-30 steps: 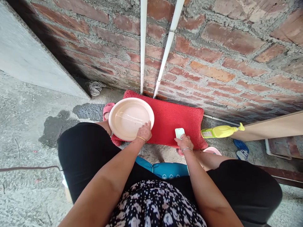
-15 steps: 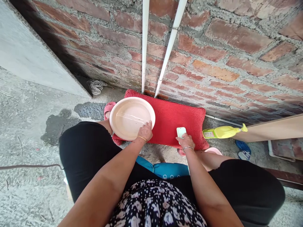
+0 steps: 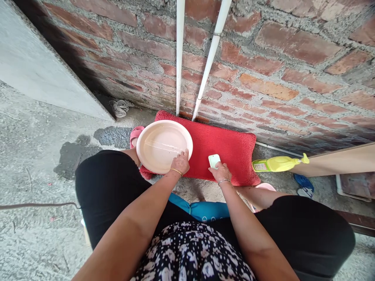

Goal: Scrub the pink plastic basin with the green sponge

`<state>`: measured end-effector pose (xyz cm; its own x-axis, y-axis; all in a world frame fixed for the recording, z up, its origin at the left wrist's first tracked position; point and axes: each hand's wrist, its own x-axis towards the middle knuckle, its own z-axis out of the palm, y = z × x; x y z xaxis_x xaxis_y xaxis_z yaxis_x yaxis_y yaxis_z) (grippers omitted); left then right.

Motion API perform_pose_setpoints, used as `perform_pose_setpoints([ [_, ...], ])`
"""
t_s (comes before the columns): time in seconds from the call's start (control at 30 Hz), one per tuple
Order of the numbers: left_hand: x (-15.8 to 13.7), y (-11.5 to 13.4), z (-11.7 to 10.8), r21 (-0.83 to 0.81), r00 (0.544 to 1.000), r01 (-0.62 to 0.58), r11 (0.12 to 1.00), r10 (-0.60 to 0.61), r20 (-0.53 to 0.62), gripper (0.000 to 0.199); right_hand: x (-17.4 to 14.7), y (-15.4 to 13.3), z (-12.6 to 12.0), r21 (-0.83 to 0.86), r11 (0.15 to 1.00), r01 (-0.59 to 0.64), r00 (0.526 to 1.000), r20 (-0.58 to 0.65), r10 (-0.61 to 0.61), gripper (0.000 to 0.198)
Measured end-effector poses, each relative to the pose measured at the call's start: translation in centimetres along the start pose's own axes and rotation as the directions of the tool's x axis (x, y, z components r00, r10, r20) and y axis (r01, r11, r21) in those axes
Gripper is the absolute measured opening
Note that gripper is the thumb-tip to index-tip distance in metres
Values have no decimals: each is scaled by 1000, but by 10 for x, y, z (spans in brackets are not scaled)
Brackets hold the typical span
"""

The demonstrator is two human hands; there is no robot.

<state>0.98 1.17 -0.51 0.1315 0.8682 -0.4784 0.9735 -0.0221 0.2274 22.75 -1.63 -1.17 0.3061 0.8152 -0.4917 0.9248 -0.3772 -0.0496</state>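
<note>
A wide cream basin with what looks like shallow clear water rests on the left end of a red plush mat. My left hand is closed over the basin's near right rim, fingers reaching inside. In my right hand is a pale green scrubbing brush, held against the middle of the mat. Its underside is hidden. Past the mat's right end lies a yellow pump bottle, its nozzle pointing right.
A brick wall with two white pipes rises just behind the mat. A grey slab leans at left, near a bundle of whitish cord. Blue slippers lie at right beside a tan board.
My right hand has slid the brush leftward across the mat and slightly away from me. My left hand stays on the basin's rim.
</note>
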Motion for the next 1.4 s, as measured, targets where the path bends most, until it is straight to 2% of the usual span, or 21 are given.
perform_pose_setpoints([
  [0.2, 1, -1, 3, 8, 1000, -1, 1000, 1, -18, 67, 1, 53, -11, 41, 975, -216, 976, 21, 216, 46],
  [0.3, 1, 0, 3, 6, 1000, 0, 1000, 0, -12, 66, 2, 62, -14, 64, 965, -255, 967, 17, 255, 47],
  [0.43, 1, 1, 2, -3, 1000, 5, 1000, -5, 2, 65, 4, 36, -12, 52, 985, -165, 986, -29, 167, 44],
  [0.6, 1, 1, 0, -5, 1000, 9, 1000, -9, 21, 66, 6, -2, -6, 45, 998, -32, 999, -20, 33, 44],
  [0.7, 0, 1, 0, -6, 1000, 7, 1000, -6, 11, 67, 7, 0, -5, 52, 998, -48, 999, 3, 47, 44],
  [0.9, 0, 1, -1, -12, 1000, 10, 1000, -10, -8, 66, 7, 40, -16, 75, 974, -216, 976, 12, 216, 45],
  [1.0, -1, 1, -2, -3, 1000, 14, 1000, -14, 4, 67, 5, 47, -21, 90, 965, -245, 969, 7, 246, 45],
  [1.1, -2, 2, -4, 1, 1000, 19, 1000, -20, 14, 69, 7, 35, -22, 99, 974, -202, 979, -4, 204, 45],
  [1.3, -2, 3, -4, -22, 1000, 21, 1000, -21, 3, 69, 24, -11, -18, 77, 995, -63, 997, -37, 65, 44],
  [1.4, -2, 2, -3, -31, 1000, 16, 999, -17, -14, 66, 30, -19, -19, 53, 998, -42, 999, -27, 43, 45],
])
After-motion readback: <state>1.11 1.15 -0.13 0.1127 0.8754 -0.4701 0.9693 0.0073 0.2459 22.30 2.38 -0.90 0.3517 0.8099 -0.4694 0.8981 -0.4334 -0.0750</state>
